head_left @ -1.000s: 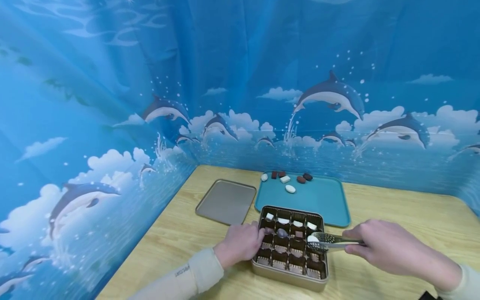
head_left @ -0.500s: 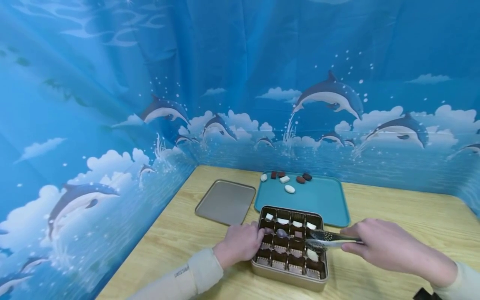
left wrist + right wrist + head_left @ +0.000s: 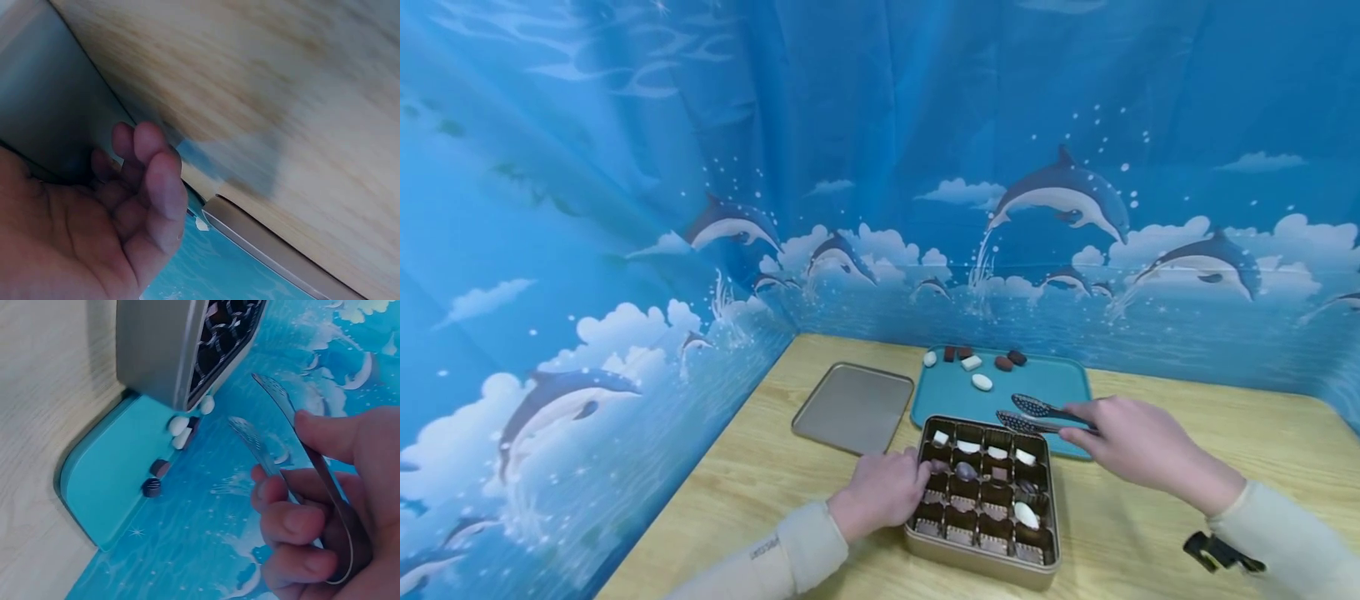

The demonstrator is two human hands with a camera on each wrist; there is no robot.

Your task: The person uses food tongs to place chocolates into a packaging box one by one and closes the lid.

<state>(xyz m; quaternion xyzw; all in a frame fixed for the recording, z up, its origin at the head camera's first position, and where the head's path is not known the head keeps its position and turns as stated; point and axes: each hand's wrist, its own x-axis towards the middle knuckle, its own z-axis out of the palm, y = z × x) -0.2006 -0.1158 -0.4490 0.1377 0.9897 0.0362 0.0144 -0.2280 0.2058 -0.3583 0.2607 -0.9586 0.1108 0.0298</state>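
My left hand holds the left side of a bronze tin, a fingertip hooked over its rim. In the left wrist view its curled fingers lie beside the tin's wall. Brown dividers split the tin into small compartments; the back two rows bear white and dark chocolates. A white egg-shaped chocolate rests in the right-hand column, third row from the back. My right hand grips perforated metal tongs over the teal tray. Their tips stand apart with nothing between them, as the right wrist view also shows.
Several white and brown chocolates lie along the back of the teal tray, including a white oval one nearer the tin. A flat grey-brown lid lies left of the tray. A dolphin-printed curtain borders the wooden table.
The tongs let go of the white egg-shaped chocolate in the tin. My right hand then moved back and away with the tongs spread, from the tin to above the tray. My left hand stayed put.
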